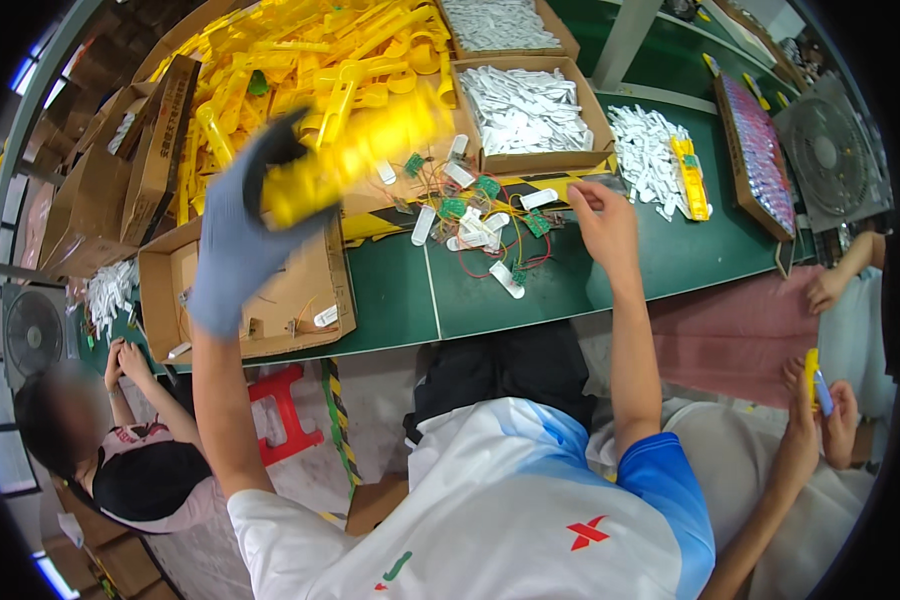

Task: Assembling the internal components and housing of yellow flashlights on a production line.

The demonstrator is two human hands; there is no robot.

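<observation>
Yellow part [355,158] (it looks blurry) is held by the gloved left hand [242,218], curled round it, near the pile [270,65]. Nothing can be seen held by the half-curled right hand [605,222]. Wired boards [538,222] could be pulled apart if snagged by the part.

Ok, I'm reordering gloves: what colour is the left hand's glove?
The glove is grey with black fingers, shown in the head view.

Bright light, bent rim; held yellow plastic [372,150] smeared, probably by motion
</observation>
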